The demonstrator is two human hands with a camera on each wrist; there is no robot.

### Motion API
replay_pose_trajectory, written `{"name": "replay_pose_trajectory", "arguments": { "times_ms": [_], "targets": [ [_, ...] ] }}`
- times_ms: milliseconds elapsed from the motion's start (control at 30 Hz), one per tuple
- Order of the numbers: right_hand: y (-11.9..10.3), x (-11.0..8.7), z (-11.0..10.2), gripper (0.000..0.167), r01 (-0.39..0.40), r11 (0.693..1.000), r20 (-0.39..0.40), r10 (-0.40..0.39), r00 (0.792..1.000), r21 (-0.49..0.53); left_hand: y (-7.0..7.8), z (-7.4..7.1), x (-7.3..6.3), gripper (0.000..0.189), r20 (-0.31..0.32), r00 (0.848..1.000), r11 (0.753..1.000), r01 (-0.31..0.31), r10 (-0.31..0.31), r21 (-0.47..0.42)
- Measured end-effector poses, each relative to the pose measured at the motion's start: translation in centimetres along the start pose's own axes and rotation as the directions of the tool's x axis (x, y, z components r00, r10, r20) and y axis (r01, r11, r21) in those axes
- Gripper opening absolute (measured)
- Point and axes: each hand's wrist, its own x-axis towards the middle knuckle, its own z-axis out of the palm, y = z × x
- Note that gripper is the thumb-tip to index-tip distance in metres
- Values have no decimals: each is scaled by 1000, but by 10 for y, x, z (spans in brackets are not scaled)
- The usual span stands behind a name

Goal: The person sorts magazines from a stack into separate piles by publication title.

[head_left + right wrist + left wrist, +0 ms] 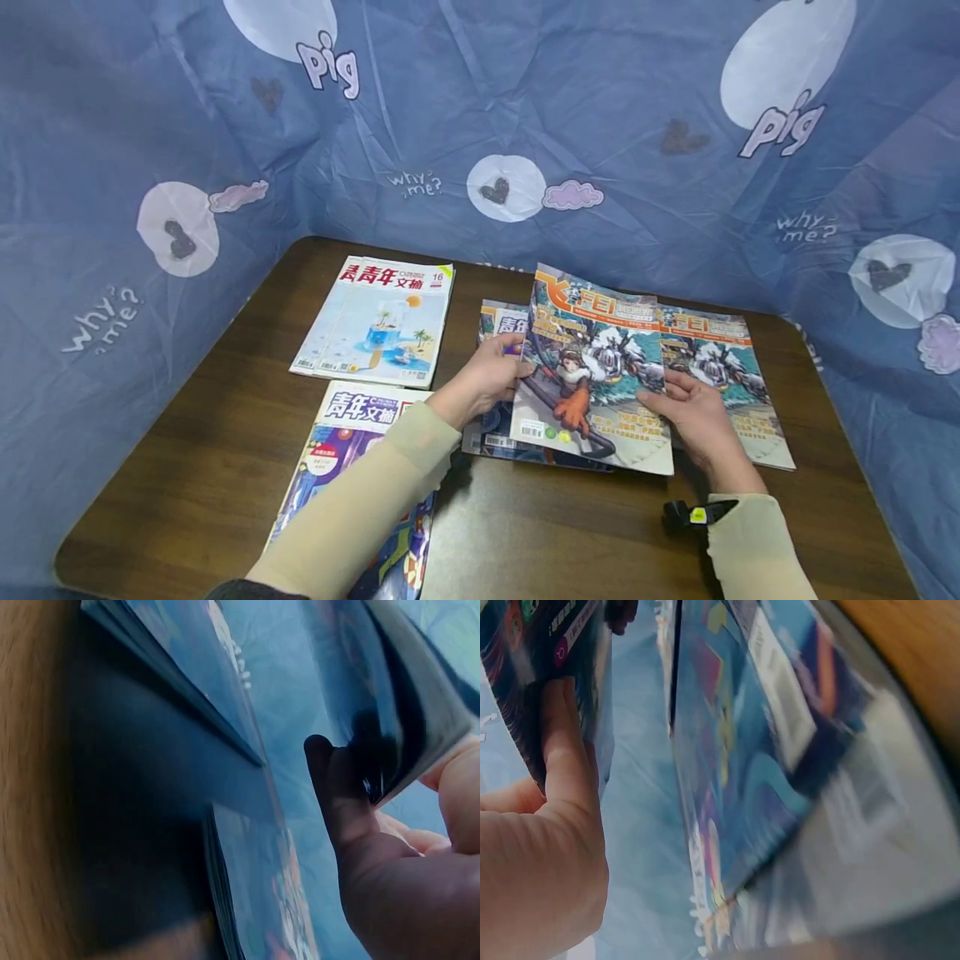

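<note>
Ok so the left hand (486,377) and right hand (699,421) both gripped a FEI magazine (592,367) by its sides, raised over a magazine pile (497,423), just left of another FEI copy (738,375).

Up front, the raised FEI magazine (600,367) shows a smooth printed paper cover with a soft gloss, its page edges (433,697) pale and matt. Right beside it, the flat FEI magazine (727,375) has the same slick paper. Over to the left, the pale magazines (382,321) are smooth paper too, and the purple magazine (306,483) has a glossy cover. Below, there's a smooth wooden tabletop (517,533), brown-grained, with a low sheen. Behind, thin cloth backdrop (442,125), creased all over, faintly shiny. Sleeves (360,500) in soft, matt cloth; the black wrist fitting (678,516) looks like plastic, though it's too small to be sure.
</note>
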Motion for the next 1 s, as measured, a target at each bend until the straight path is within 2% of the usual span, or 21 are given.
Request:
{"name": "replay_pose_trajectory", "arguments": {
  "times_ms": [167, 467, 667, 1000],
  "targets": [
    [3, -2, -11, 91, -26, 1000, -46, 26, 999, -1, 1, 17, 7, 64, 15, 1000, 1000, 11, -11, -3],
    [8, -1, -32, 87, -71, 997, -135, 68, 989, -16, -1, 48, 23, 62, -19, 999, 998, 35, -34, 42],
    [13, -2, -50, 82, -123, 992, -220, 114, 969, -27, -9, 74, 31, 58, -32, 999, 996, -6, 9, 94],
    [24, 1, -75, 78, -135, 990, -329, 137, 934, 28, -17, 119, 45, 53, -128, 991, 987, -16, 37, 160]
  ]
}}
